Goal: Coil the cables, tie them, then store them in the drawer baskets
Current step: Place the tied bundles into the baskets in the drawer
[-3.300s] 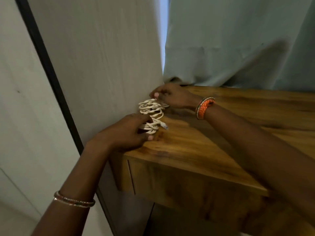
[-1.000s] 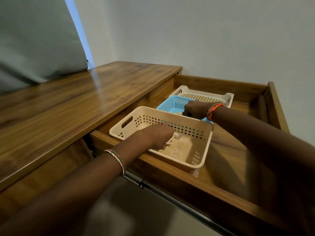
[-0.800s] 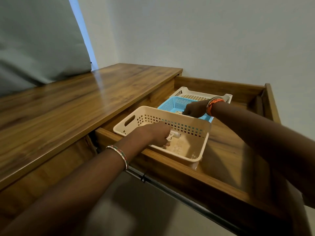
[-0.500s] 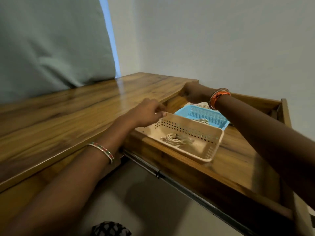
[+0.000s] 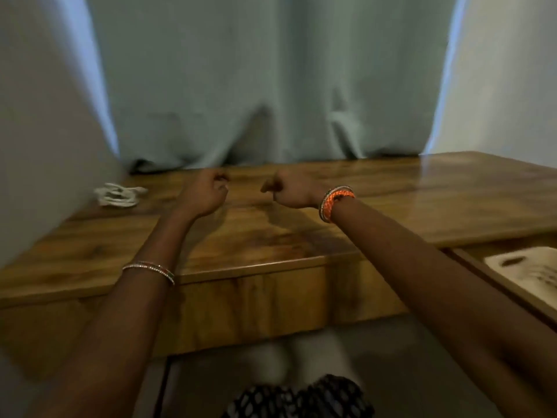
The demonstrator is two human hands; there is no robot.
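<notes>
- Cable (image 5: 119, 195), white and coiled, lies on the desk (image 5: 301, 233) well to the left of your left hand (image 5: 205, 191).
- Your left hand and right hand (image 5: 289, 190) hover with fingers curled, holding nothing.
- No readable writing.

Motion blur softens the whole view. The white coiled cable (image 5: 119, 194) at the far left of the glossy brown wooden tabletop (image 5: 271, 233) is smeared, so its loops and any tie on it cannot be made out. The cream perforated plastic basket (image 5: 530, 271) in the open wooden drawer (image 5: 494, 274) is cut off by the right edge, its contents not visible. The left hand (image 5: 205, 193) and right hand (image 5: 289, 190) show curled fingers, turned away, so whether they hold anything cannot be told. The black-and-white patterned fabric (image 5: 301, 399) runs off the bottom edge.
</notes>
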